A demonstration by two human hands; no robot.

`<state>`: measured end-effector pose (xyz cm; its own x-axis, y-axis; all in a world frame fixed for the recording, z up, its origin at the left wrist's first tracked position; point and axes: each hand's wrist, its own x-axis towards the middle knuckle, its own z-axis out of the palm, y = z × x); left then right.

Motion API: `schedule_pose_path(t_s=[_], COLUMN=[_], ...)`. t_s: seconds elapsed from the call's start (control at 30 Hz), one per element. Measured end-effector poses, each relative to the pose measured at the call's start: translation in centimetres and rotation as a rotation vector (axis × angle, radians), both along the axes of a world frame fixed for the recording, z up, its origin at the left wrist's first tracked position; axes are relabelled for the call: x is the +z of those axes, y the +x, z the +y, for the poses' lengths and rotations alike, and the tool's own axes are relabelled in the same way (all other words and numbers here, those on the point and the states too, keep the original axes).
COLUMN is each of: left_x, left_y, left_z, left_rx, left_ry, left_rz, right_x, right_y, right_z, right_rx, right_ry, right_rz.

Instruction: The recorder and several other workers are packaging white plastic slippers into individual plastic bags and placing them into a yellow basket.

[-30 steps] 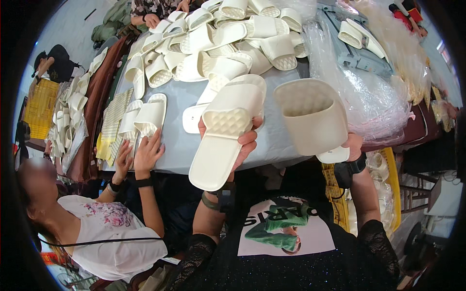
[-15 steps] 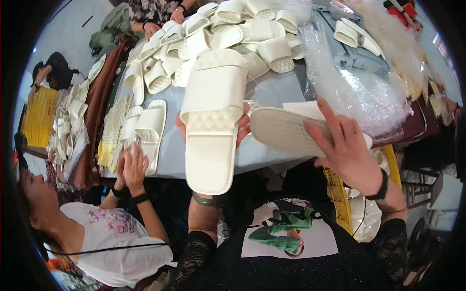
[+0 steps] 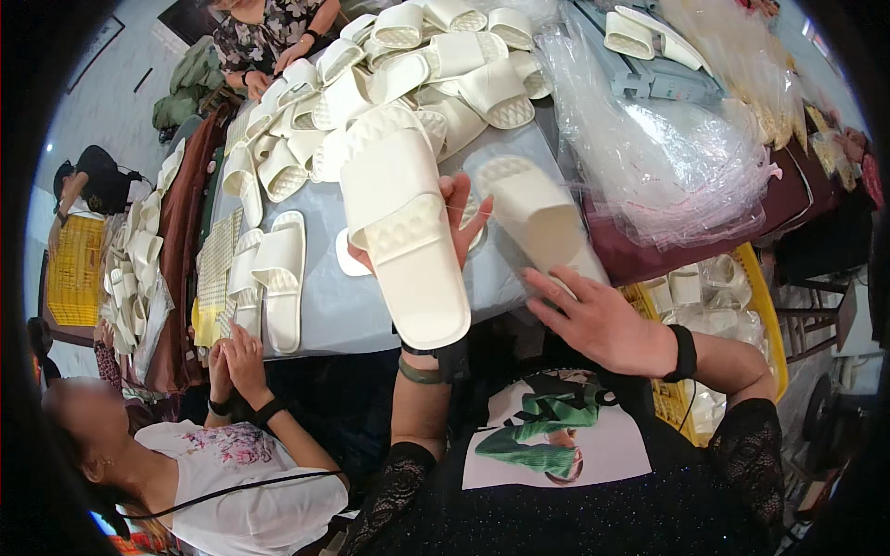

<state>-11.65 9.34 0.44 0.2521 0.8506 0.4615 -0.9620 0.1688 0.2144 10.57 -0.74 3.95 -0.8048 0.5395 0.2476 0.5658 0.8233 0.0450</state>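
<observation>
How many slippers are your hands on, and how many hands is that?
cream slippers: 2
hands on them, left hand and right hand: 2
Total: 4

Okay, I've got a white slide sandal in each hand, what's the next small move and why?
Probably bring the right-hand slide up beside the left-hand slide so the two line up. The left hand holds its slide raised, strap up, while the right hand grips the other lower, by its end, apart and angled away.
</observation>
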Motion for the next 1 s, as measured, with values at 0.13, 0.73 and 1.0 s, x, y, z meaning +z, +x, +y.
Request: schedule_pose_path(t_s=[0.13,0.73,1.0], left_x=[-2.1,-2.4,-3.6], left_y=[-0.6,0.7,-0.9], left_z=[0.5,-2.0,-4.2], left_rx=[0.011,-0.309,0.553], left_ry=[-0.089,-0.480,0.014], left_rz=[0.005,0.356,1.545], right_x=[-1.7,-7.5,-2.4], right_y=[1.0,2.3,0.7], right_z=[2.6,13.7,7.2], right_rx=[-0.240,-0.565,-0.643], right_ry=[-0.096,-0.120,-0.430], right_rz=[0.361,0.597,0.625])
